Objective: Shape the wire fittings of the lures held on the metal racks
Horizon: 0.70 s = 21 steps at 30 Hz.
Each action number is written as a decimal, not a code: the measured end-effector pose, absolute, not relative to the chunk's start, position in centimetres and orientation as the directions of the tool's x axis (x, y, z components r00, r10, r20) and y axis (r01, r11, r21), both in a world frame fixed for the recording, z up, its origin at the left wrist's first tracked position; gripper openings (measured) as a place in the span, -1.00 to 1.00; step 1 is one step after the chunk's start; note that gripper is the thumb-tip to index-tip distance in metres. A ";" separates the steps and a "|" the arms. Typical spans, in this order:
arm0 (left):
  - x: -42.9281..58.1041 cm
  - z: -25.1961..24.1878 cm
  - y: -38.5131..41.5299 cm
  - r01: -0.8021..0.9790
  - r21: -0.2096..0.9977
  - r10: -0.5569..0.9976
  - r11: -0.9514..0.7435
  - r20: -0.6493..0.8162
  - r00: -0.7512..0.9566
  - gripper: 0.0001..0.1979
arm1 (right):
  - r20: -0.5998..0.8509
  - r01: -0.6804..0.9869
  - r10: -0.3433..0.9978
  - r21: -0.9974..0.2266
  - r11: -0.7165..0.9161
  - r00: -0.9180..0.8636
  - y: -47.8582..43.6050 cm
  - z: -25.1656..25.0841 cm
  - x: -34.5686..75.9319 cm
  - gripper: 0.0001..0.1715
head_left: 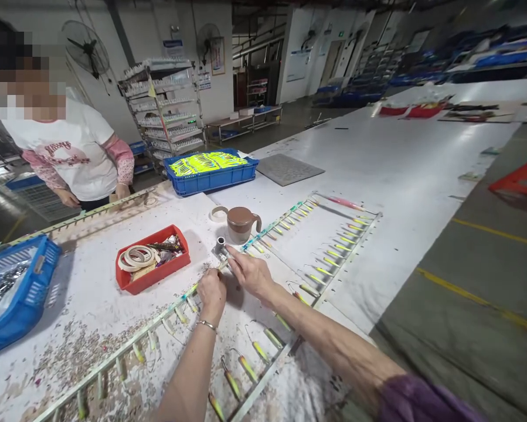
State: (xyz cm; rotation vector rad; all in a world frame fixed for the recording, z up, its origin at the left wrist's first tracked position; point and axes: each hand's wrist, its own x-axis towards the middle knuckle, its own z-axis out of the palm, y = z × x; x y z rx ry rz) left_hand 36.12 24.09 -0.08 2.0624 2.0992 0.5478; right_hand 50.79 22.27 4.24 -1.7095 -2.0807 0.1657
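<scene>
My left hand (211,293) is closed in a pinch over a long metal rack (263,375) that carries several yellow-green fishing lures (248,368) on wire hooks. What its fingers hold is too small to name. My right hand (250,272) reaches in from the right, fingers closed round a small thin tool beside a small grey metal cylinder (220,244) on the white table (377,170). Both hands nearly touch above the rack's far rail.
A brown lidded mug (241,224) stands just beyond my hands. A red tray (151,259) with tape rolls sits to the left, a blue crate (17,287) at far left, another blue crate (210,170) with yellow packs behind. A person in a white shirt (72,152) stands across the table.
</scene>
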 end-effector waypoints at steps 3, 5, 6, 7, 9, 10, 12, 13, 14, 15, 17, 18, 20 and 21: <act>36.4 0.4 23.8 0.942 0.334 0.988 0.042 0.126 -0.089 -0.73 | 0.155 0.923 0.973 -0.322 0.211 -0.169 22.2 3.9 50.9 -0.42; 36.5 0.6 23.6 0.943 0.328 0.988 0.058 0.116 -0.101 -0.71 | 0.130 0.924 0.973 -0.312 0.223 -0.191 22.2 3.8 51.0 -0.45; 36.5 0.6 23.6 0.942 0.329 0.989 0.059 0.110 -0.100 -0.71 | 0.173 0.916 0.967 -0.325 0.236 -0.188 22.2 3.7 51.0 -0.44; 36.5 0.6 23.5 0.941 0.334 0.990 0.059 0.105 -0.099 -0.73 | 0.236 0.905 0.956 -0.343 0.250 -0.175 22.2 3.6 51.0 -0.43; 36.4 0.5 23.5 0.937 0.347 0.990 0.049 0.107 -0.091 -0.75 | 0.302 0.894 0.940 -0.358 0.268 -0.160 22.2 3.4 50.9 -0.40; 36.4 0.5 23.4 0.936 0.349 0.990 0.045 0.112 -0.089 -0.76 | 0.276 0.900 0.946 -0.348 0.263 -0.170 22.2 3.3 50.9 -0.40; 36.3 0.4 23.4 0.938 0.345 0.988 0.042 0.122 -0.090 -0.74 | 0.168 0.919 0.966 -0.310 0.243 -0.199 22.2 3.2 50.9 -0.42; 36.3 0.4 23.4 0.939 0.340 0.988 0.048 0.121 -0.094 -0.74 | 0.135 0.924 0.969 -0.300 0.239 -0.207 22.2 3.2 50.9 -0.44; 36.3 0.4 23.4 0.940 0.337 0.988 0.056 0.116 -0.100 -0.74 | 0.140 0.922 0.969 -0.305 0.237 -0.203 22.3 3.3 51.0 -0.45; 36.3 0.4 23.4 0.940 0.336 0.988 0.065 0.111 -0.108 -0.74 | 0.179 0.916 0.965 -0.321 0.240 -0.190 22.3 3.4 51.1 -0.44; 36.4 0.4 23.5 0.936 0.342 0.988 0.079 0.100 -0.120 -0.75 | 0.260 0.903 0.952 -0.350 0.250 -0.163 22.3 3.5 51.1 -0.41; 36.4 0.4 23.5 0.936 0.344 0.988 0.081 0.097 -0.122 -0.74 | 0.258 0.904 0.953 -0.349 0.247 -0.161 22.2 3.6 51.1 -0.41; 36.4 0.3 23.6 0.937 0.341 0.988 0.079 0.098 -0.119 -0.73 | 0.177 0.915 0.965 -0.322 0.242 -0.193 22.2 3.6 51.1 -0.42; 36.4 0.2 23.6 0.937 0.340 0.988 0.080 0.098 -0.120 -0.73 | 0.139 0.917 0.967 -0.311 0.249 -0.215 22.2 3.6 51.1 -0.44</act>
